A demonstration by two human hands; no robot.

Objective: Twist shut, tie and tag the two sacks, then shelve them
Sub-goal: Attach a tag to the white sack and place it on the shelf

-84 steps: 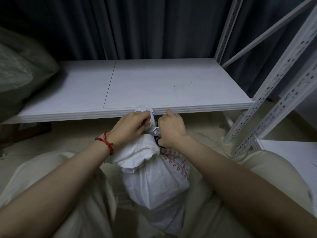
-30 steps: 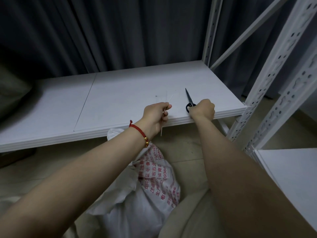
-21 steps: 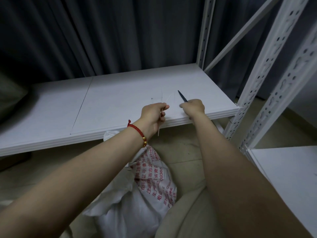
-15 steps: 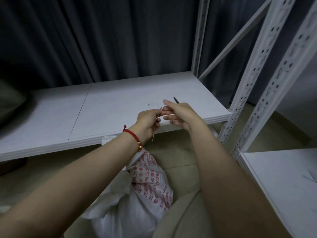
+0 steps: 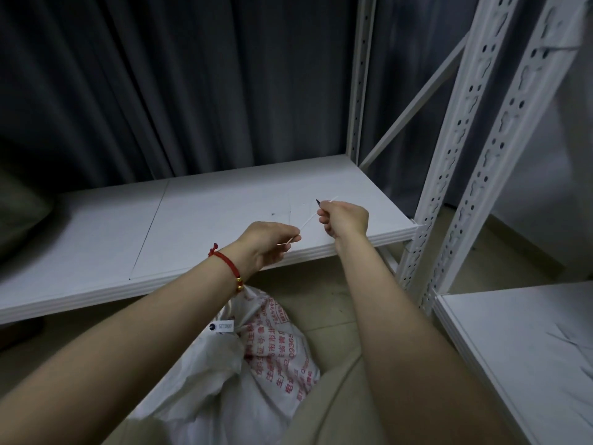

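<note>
A white woven sack [image 5: 272, 364] with red print stands on the floor between my knees, and a small white tag [image 5: 221, 326] hangs at its neck. Both hands are raised over the front edge of the white shelf [image 5: 199, 220]. A thin white tie strip [image 5: 309, 218] is stretched between them. My left hand [image 5: 266, 245] pinches its lower end and my right hand [image 5: 345, 220] pinches the upper end, which sticks out past the fingers. A dark scissors tip [image 5: 318, 201] shows at my right fingers; I cannot tell whether the hand holds it.
A dark bulky sack [image 5: 19, 220] lies on the shelf's far left. Perforated white uprights [image 5: 449, 175] and a diagonal brace stand at the right, with another white shelf board [image 5: 526, 348] beyond them. A dark curtain hangs behind. The floor is tiled.
My hands left the sack's neck. The right hand reached the scissors on the shelf, then joined the left hand at the tie strip. The two hands have now drawn apart, stretching the strip.
</note>
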